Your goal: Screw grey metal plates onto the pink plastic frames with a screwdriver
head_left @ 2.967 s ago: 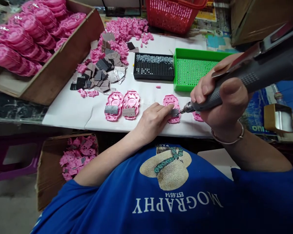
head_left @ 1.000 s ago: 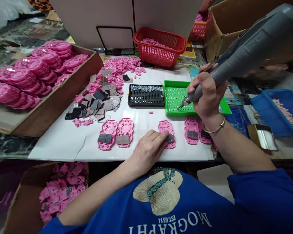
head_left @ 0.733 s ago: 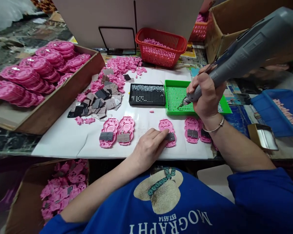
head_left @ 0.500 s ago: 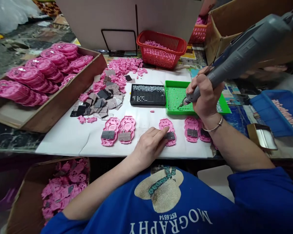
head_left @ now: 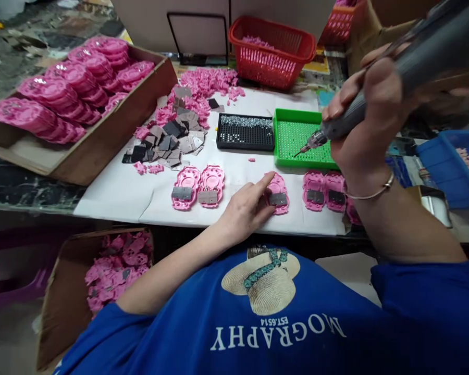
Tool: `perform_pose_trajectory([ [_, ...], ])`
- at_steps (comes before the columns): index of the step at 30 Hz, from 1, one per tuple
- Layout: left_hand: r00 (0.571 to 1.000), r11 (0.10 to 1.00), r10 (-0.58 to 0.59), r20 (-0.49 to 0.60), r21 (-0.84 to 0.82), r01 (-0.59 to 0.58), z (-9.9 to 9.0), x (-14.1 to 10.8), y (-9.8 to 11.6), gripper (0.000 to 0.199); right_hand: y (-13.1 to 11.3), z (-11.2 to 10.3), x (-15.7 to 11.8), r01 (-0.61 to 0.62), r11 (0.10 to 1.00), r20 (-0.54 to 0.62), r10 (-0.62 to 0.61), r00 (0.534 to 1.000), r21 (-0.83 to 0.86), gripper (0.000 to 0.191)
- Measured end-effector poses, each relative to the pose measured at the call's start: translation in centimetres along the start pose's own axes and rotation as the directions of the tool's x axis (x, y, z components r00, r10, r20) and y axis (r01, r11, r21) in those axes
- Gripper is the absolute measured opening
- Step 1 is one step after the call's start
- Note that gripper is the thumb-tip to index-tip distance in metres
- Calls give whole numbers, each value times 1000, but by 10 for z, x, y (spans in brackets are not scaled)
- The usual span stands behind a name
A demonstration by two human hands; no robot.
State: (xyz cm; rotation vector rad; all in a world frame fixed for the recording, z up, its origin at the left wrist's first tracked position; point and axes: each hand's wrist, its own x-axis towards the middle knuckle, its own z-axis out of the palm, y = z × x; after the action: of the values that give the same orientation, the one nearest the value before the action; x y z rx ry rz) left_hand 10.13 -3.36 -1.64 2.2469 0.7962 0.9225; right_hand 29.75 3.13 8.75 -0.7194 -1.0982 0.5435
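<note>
My left hand [head_left: 244,212] rests on the white sheet, index finger and thumb spread against the left edge of a pink plastic shell [head_left: 278,180]. A dark grey plate [head_left: 277,199] lies across that shell. My right hand [head_left: 369,122] is wrapped round a grey electric screwdriver [head_left: 430,62]. Its thin bit points down left, above the green tray [head_left: 308,165] with a perforated insert; whether a screw sits on the tip is too small to tell. Beside it, a black perforated tray [head_left: 245,144] holds many small screws.
More pink shells with plates lie left [head_left: 185,179] and right [head_left: 313,181]. Grey plates [head_left: 172,143] and small pink parts [head_left: 209,78] are heaped behind. A carton [head_left: 113,122] of stacked shells, a red basket [head_left: 273,62] and a blue bin [head_left: 449,161] surround the sheet.
The view has shifted, so the table sits higher in the picture. My right hand and the screwdriver have lifted nearer the camera. My left fingers have moved from the plate to the shell's left edge.
</note>
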Motion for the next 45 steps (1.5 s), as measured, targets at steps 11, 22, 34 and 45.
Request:
perform_pose_trajectory([
  [11,1000,998,-10,-20,-65,8,0,-1,1,68,-35,14,-72,-308,950,206,289,935,61,23],
  [22,999,999,2,-47,-53,-5,2,-1,0,63,-27,9,-77,-271,961,241,250,938,55,20],
  [34,999,995,-28,-17,-95,26,1,0,0,63,-27,6,-80,-256,966,348,227,910,39,19],
  [45,998,994,-58,-7,-96,57,2,1,-2,63,-25,9,-57,-234,966,253,200,947,110,19],
])
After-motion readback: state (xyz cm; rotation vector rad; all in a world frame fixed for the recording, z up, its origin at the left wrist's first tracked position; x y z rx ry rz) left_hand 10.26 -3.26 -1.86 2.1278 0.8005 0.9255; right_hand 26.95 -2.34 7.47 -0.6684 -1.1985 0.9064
